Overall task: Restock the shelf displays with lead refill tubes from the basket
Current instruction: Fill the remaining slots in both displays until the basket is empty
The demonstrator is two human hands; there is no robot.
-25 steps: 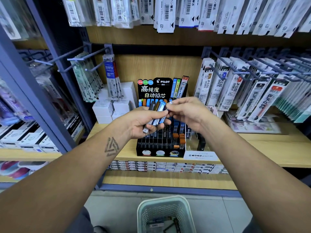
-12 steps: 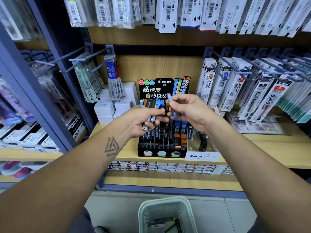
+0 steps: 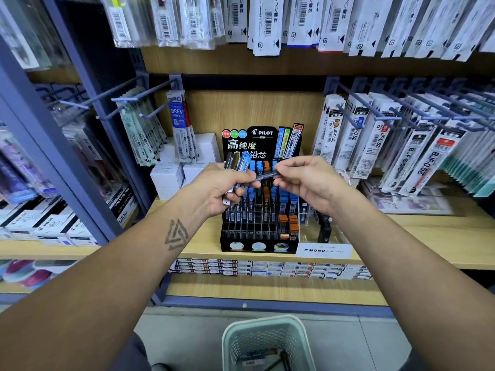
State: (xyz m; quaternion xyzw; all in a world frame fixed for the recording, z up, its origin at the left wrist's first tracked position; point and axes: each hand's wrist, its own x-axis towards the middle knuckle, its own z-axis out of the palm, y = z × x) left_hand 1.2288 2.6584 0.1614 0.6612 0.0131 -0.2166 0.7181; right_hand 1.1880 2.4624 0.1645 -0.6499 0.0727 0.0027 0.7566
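Lead refill tubes (image 3: 237, 172) are gripped as a small bunch in the left hand (image 3: 223, 188), whose fingers are curled around them; their blue and dark tops stick up above the fist. The right hand (image 3: 305, 183) pinches one single tube (image 3: 265, 174) between the thumb and the fingertips. This tube lies almost level, and its left end meets the bunch at the left thumb. Both hands are in front of the black display rack (image 3: 259, 226), which stands on the wooden shelf (image 3: 417, 231) close to its front edge. The back rows of the rack are filled with blue and orange capped tubes, while many front slots look open. A clear stand with a white label (image 3: 324, 250) is just beside the rack, on its right side. On the floor below, at the bottom edge of the view, stands a pale green basket (image 3: 267, 341) with a few items inside, too blurred to tell.
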